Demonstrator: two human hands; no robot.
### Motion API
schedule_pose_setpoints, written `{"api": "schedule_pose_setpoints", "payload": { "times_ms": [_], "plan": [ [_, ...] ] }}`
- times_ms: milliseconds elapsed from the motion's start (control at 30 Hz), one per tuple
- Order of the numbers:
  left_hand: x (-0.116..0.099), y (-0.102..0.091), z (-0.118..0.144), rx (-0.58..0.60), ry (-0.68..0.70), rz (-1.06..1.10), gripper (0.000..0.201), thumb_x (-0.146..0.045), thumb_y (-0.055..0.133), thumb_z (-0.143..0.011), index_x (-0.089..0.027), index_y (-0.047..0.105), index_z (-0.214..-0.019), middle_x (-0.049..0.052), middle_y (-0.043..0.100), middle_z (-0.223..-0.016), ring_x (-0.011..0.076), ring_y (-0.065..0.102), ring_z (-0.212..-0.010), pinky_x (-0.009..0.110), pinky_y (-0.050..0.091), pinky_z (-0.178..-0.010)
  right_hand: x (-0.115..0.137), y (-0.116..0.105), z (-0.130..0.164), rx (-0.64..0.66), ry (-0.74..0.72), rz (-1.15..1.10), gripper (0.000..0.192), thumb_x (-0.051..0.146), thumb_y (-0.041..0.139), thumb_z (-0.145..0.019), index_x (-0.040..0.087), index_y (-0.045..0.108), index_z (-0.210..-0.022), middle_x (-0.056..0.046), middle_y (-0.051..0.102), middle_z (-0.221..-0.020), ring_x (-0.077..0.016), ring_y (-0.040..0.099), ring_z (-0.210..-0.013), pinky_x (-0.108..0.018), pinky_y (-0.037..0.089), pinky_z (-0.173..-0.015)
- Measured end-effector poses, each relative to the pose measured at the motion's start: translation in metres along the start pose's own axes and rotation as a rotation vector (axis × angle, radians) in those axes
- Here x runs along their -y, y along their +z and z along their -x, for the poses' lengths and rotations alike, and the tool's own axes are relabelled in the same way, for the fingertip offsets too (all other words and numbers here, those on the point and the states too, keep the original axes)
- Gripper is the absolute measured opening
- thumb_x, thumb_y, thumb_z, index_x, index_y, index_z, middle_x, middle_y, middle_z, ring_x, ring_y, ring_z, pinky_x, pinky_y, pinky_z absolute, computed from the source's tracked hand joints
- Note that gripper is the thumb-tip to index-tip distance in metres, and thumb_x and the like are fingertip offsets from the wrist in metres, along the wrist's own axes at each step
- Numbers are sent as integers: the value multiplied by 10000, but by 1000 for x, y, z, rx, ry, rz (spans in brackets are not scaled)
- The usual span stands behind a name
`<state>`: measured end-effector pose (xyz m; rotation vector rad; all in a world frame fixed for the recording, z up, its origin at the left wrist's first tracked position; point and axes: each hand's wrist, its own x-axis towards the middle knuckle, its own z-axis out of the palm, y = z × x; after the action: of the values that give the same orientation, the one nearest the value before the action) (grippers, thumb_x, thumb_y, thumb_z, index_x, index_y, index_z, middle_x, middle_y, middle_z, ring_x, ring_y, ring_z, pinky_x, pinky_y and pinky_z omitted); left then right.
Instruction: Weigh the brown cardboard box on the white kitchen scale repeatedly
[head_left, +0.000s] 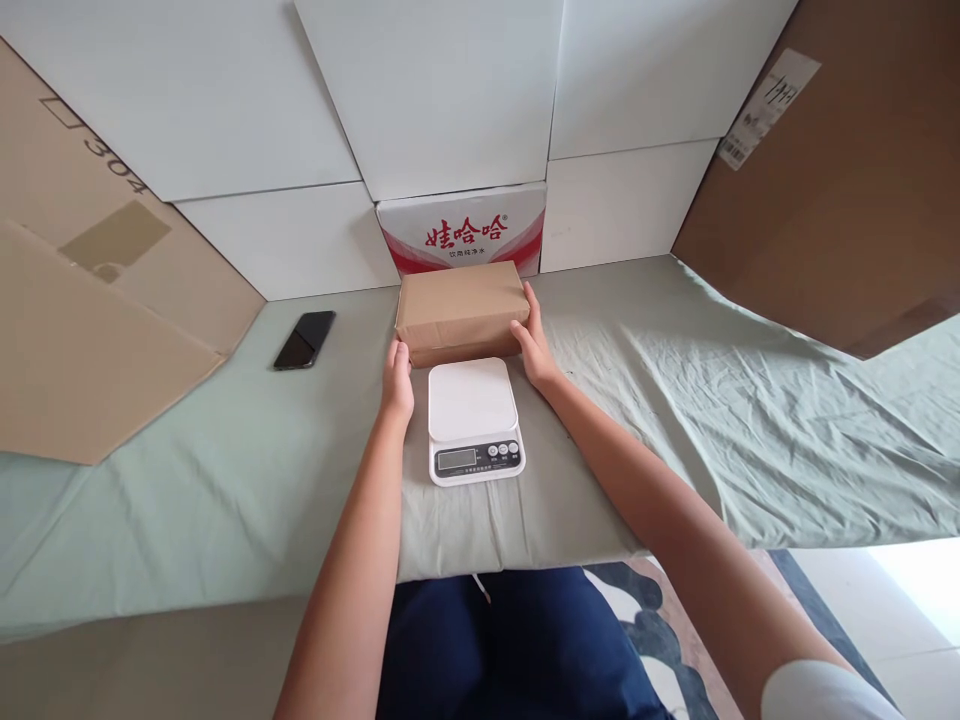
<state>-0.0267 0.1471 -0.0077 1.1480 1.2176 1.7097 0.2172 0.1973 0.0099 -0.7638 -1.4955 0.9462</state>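
Observation:
A small closed cardboard box [463, 298] is held between my two hands, just behind a kitchen scale. My left hand [397, 378] presses on its left end near the front corner. At the right end, my right hand [535, 345] grips it, thumb on the front face and fingers along the side. Whether the box touches the table I cannot tell. The white kitchen scale [472, 400] lies flat between my forearms, its bare plate toward the box and its display and buttons toward me. No digits are readable on the display.
A black phone [304, 341] lies on the green cloth [337, 440] to the left. Behind stand white panels [457, 90] and a white-and-red carton [465, 230] with Chinese lettering. Large cardboard pieces flank the table at left [97, 320] and right [840, 200].

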Motion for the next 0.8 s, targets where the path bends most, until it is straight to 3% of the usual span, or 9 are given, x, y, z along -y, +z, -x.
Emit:
{"api": "schedule_pose_setpoints", "payload": {
  "times_ms": [133,200,300,600,800],
  "plan": [
    [-2,-11,-7,-40,-35,-26,775,-759,502,-889,-270,538,-1490,94,400,-1680,258,325,-1583,419,261,-1295,-5,-4,-1,-75,84,-88,984,760,565,-833,350,144,-1623,-16,188,-1761,-243,142,-1656,-557,145,-1346],
    [-4,-20,-11,-94,-36,-35,802,-763,456,-903,-284,467,-1546,75,282,-1732,230,226,-1615,402,211,-1307,-8,-9,-2,-166,129,-119,977,754,558,-827,368,137,-1619,-38,198,-1755,-266,215,-1637,-595,190,-1321],
    [-9,-30,-14,-154,-25,-28,825,-755,408,-924,-260,411,-1584,93,223,-1747,220,184,-1622,400,198,-1307,-14,-18,-5,-296,180,-141,913,739,514,-831,370,186,-1599,-74,235,-1735,-290,328,-1590,-626,279,-1270],
    [-1,-25,-16,-200,-92,-38,795,-727,366,-957,-207,465,-1550,146,321,-1709,239,298,-1591,418,245,-1296,-22,-22,-7,-331,260,-191,778,700,525,-806,331,409,-1481,-81,312,-1700,-296,417,-1529,-572,389,-1220],
    [5,-27,-13,-171,-86,-301,499,-455,611,-944,-190,658,-1364,160,592,-1522,303,474,-1495,475,259,-1292,-20,-22,-8,-358,277,-258,670,637,582,-788,299,530,-1364,-76,419,-1628,-307,525,-1433,-538,434,-1193]
  ]
}}
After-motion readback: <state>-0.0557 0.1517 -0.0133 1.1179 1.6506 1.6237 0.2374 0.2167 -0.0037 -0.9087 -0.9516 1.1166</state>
